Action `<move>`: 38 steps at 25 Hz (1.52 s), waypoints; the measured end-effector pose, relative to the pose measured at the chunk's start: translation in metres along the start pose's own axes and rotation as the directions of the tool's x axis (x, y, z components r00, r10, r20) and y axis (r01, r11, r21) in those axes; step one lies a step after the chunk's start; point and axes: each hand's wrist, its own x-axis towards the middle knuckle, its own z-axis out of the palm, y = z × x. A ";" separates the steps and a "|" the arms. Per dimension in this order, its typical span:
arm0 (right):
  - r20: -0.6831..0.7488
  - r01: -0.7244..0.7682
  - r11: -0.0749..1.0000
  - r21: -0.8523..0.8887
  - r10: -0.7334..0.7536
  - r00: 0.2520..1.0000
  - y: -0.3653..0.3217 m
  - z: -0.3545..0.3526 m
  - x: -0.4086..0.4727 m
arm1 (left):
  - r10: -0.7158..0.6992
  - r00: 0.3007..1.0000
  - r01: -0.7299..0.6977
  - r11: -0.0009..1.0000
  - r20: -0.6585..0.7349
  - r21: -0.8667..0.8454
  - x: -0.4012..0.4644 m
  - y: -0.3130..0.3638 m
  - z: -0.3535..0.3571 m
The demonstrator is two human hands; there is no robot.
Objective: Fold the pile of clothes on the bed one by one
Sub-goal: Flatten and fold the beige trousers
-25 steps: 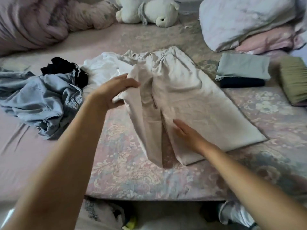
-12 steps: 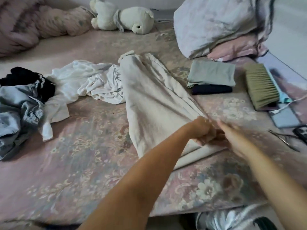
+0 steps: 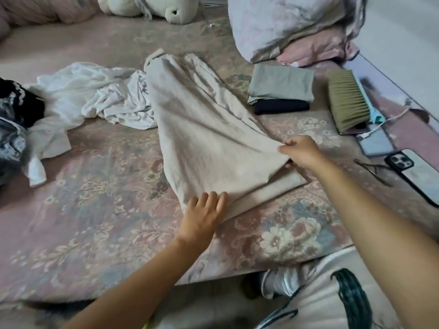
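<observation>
Beige trousers lie lengthwise on the floral bed sheet, folded in half with one leg over the other. My left hand rests flat with straight fingers on the near left corner of the hem. My right hand pinches the right edge of the upper leg near the hem. A crumpled white garment lies left of the trousers. Further left sit a black garment and a blue denim one. Two folded items, grey-green over dark navy, are stacked at the right.
A green bed brush, a phone, another device with a cable and scissors lie along the bed's right side. Pillows and a plush toy are at the back. The bed's front edge runs just below my left wrist.
My left hand let go near my right hand and moved left to the hem's near corner, flat on the cloth. My right hand now pinches the upper leg's edge. The camera moved closer.
</observation>
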 end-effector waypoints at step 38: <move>0.610 0.708 0.621 -0.338 -0.428 0.667 -0.029 0.083 -0.103 | -0.381 0.852 0.050 0.741 -0.358 -0.670 -0.012 -0.042 -0.008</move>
